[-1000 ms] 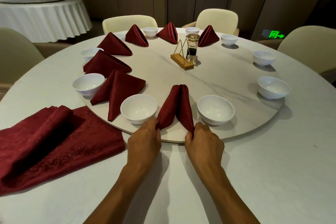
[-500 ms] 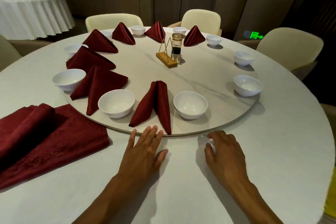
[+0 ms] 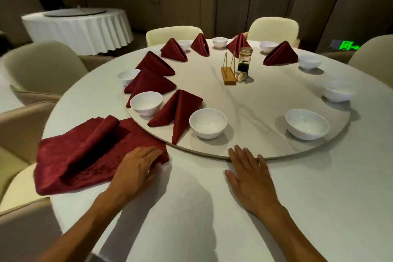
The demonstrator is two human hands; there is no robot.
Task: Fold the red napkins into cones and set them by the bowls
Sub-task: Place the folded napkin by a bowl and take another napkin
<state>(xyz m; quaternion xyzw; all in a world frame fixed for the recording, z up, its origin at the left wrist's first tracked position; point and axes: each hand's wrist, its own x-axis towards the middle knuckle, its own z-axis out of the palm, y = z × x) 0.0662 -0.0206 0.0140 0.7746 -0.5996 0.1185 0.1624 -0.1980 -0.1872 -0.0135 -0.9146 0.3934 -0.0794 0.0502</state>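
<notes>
Head view shows the left hand (image 3: 138,168) lying with relaxed fingers on the near corner of the stack of flat napkins (image 3: 85,155), not yet grasping. The right hand (image 3: 248,174) rests flat and released on the table (image 3: 319,208), its fingertips touching the edge of the turntable (image 3: 265,100). I judge one cone is finished and the next napkin must be lifted off alone. The nearest cone (image 3: 176,112) stands beside a bowl (image 3: 208,122). Another bowl (image 3: 306,123) has no cone yet. Both bowls look empty.
</notes>
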